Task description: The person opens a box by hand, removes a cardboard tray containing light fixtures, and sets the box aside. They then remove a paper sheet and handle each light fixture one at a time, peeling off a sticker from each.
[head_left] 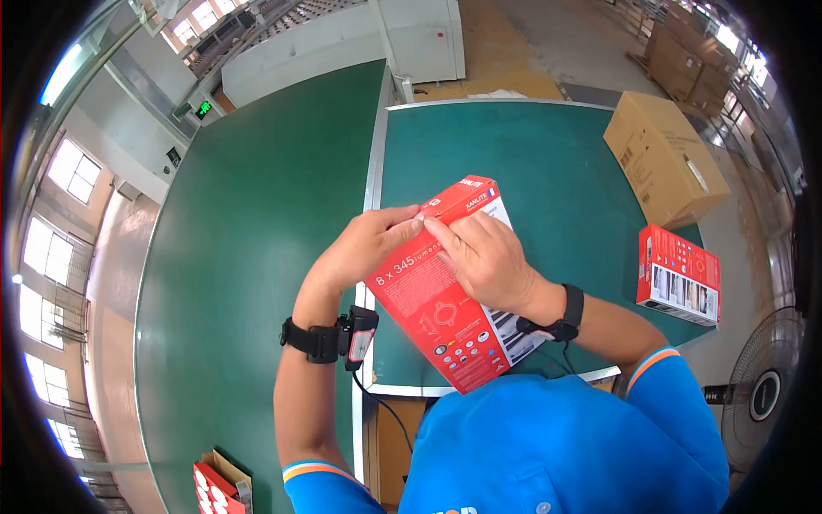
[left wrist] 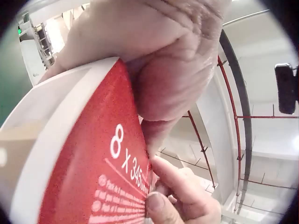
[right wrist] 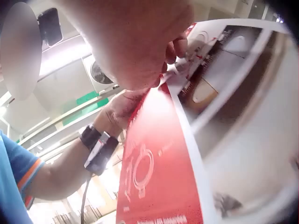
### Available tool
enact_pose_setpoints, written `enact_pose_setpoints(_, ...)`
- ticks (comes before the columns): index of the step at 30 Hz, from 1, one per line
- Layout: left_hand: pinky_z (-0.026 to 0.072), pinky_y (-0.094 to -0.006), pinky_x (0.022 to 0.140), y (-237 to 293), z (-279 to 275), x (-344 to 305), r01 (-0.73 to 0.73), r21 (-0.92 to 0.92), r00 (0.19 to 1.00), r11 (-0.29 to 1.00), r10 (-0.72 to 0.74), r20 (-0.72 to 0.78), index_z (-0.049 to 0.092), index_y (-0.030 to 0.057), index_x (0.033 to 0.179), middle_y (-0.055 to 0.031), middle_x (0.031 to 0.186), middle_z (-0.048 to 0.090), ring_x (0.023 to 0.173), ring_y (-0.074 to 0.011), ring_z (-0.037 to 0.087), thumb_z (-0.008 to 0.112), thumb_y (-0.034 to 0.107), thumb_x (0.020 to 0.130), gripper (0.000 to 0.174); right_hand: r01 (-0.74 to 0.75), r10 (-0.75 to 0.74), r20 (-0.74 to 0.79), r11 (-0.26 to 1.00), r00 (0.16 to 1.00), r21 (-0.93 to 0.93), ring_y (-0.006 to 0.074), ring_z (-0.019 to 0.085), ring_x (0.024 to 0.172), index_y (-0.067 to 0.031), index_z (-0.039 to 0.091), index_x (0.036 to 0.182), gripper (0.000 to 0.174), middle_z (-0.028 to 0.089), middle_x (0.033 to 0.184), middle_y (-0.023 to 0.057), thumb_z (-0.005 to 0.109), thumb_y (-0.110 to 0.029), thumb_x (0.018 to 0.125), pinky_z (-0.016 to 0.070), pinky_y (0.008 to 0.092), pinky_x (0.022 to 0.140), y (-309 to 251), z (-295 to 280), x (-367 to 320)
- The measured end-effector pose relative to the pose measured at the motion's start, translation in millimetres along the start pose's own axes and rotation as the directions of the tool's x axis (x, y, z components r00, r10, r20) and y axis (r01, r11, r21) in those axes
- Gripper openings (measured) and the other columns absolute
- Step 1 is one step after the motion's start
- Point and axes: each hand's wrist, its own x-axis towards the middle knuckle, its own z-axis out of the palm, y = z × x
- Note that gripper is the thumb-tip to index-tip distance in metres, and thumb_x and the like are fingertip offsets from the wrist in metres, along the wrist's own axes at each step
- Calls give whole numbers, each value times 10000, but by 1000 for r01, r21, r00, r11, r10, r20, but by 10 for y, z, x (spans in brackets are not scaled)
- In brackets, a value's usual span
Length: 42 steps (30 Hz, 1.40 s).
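Note:
A red printed cardboard box (head_left: 419, 300) with "8 x 345 lumens" on its face is tilted in front of the person's chest. The left hand (head_left: 377, 244) grips its upper left edge, with the thumb lying on the red face. From the right side, the right hand (head_left: 488, 261) holds the box near its upper end, its index finger meeting the left thumb and its other fingers curled. In the left wrist view, the right thumb and index finger (left wrist: 175, 191) are close together at the lettering. Whatever lies beneath the two meeting fingertips is hidden.
Another red box (head_left: 681, 274) lies at the green table's (head_left: 556, 146) right edge, near a brown carton (head_left: 664, 158). An open red box (head_left: 223, 488) sits at the lower left. A fan (head_left: 762, 394) stands at the right, and a cable (head_left: 390, 407) hangs from the left wrist.

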Motion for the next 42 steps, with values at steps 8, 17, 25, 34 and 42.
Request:
enact_pose_setpoints(8, 484, -288, 871, 40, 28, -43, -24, 132, 998, 991, 31, -46, 551, -40, 1299, -134, 1095, 677, 978, -139, 607, 534, 365, 993, 508, -111, 114, -30, 989, 993, 98, 282, 546, 765, -35, 574, 978, 266, 551, 842, 106, 722, -82, 762, 461, 370, 660, -45, 25, 141)
enact_pose_setpoints(17, 513, -346, 836, -103, 19, 60, -92, 140, 995, 986, 98, -35, 571, -46, 1256, -242, 1099, 670, 981, -265, 669, 581, 341, 963, 486, -113, 117, -78, 992, 990, 58, 271, 517, 680, -53, 533, 815, 165, 504, 732, 90, 684, -16, 757, 429, 377, 597, -2, 126, 132)
enact_pose_setpoints(25, 503, -364, 869, 234, 97, -293, -116, 227, 986, 967, 141, -95, 506, -50, 1316, -229, 1122, 637, 998, -321, 648, 651, 341, 898, 591, -188, 208, -100, 966, 973, 175, 298, 547, 802, -35, 595, 986, 265, 560, 858, 106, 666, -10, 732, 461, 393, 687, -115, -237, 44)
enact_pose_setpoints(34, 493, -405, 911, 426, 477, -702, -134, 464, 871, 876, 327, -366, 432, -4, 1396, -217, 1189, 577, 1071, -342, 608, 781, 103, 731, 759, -532, 559, 54, 750, 827, 393, 411, 254, 1342, 42, 117, 1486, 950, 236, 1451, 286, 705, -298, 821, 222, 501, 1121, -104, -260, -310)
enact_pose_setpoints(42, 440, -449, 762, 531, 930, -719, -10, 730, 784, 684, 458, -419, 427, -22, 1370, -282, 1211, 509, 993, -376, 556, 688, 181, 770, 685, -649, 623, 327, 402, 711, 646, 432, 123, 1428, 37, -23, 1498, 1171, 132, 1514, 301, 724, -481, 760, 144, 496, 1164, 56, -286, -241)
